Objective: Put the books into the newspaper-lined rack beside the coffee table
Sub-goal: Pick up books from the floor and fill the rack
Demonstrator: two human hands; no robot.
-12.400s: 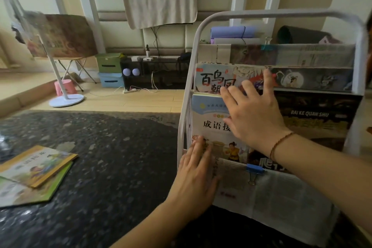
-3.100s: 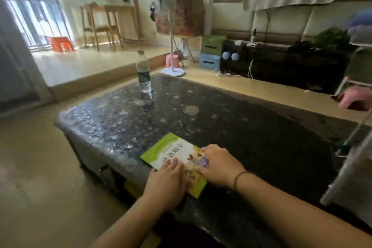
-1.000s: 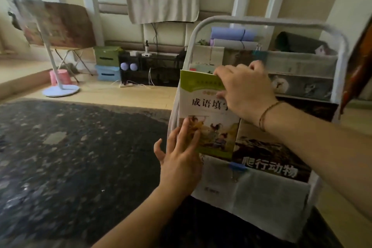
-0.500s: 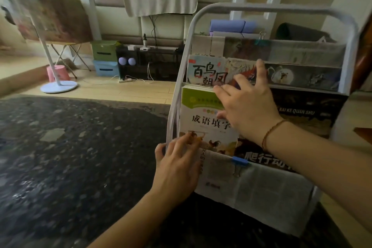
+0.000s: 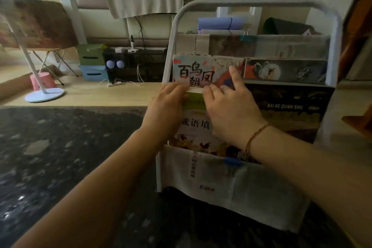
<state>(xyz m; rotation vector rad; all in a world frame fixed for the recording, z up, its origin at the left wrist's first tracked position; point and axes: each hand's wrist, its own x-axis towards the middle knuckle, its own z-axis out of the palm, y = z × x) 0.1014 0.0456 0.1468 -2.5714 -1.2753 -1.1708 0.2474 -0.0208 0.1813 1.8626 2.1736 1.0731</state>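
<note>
The white tube rack (image 5: 251, 3) stands at the right end of the dark speckled coffee table (image 5: 60, 157), its pockets lined with newspaper (image 5: 251, 191). A green-topped book (image 5: 194, 125) stands in the lower pocket's left side, beside a dark book (image 5: 285, 110). My left hand (image 5: 165, 110) curls around the green book's top left corner. My right hand (image 5: 231, 112) lies on its cover with fingertips hooked over the top edge and the index finger raised. The upper pocket holds a pale book with large characters (image 5: 193, 72) and a dark picture book (image 5: 285, 71).
A blue binder clip (image 5: 232, 162) pins the newspaper to the lower pocket's rim. On the floor behind the table are a fan stand's round base (image 5: 44, 94), a pink stool (image 5: 43, 80), stacked green and blue boxes (image 5: 92, 66) and a low black shelf (image 5: 136, 66).
The green book went from the table into the lower pocket and sank deeper. My left hand rose from the book's lower edge to its top left corner; my right stays on its top.
</note>
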